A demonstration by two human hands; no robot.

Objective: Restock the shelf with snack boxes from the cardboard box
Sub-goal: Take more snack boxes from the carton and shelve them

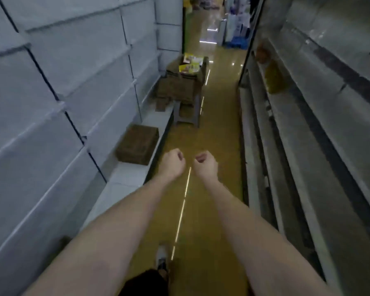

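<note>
Both arms reach forward; the left hand (173, 162) and right hand (205, 165) curl into bare fists, each grip holding nothing. Well beyond them, the open brown cardboard box (181, 82) holds glossy yellow snack boxes (190, 63), beside the pale shelf (124, 174).

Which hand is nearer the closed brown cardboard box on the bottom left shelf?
Left. The left hand, curled and holding nothing, sits just right of the closed brown cardboard box; the right hand, also curled and holding nothing, is farther right, over the aisle floor.
</note>
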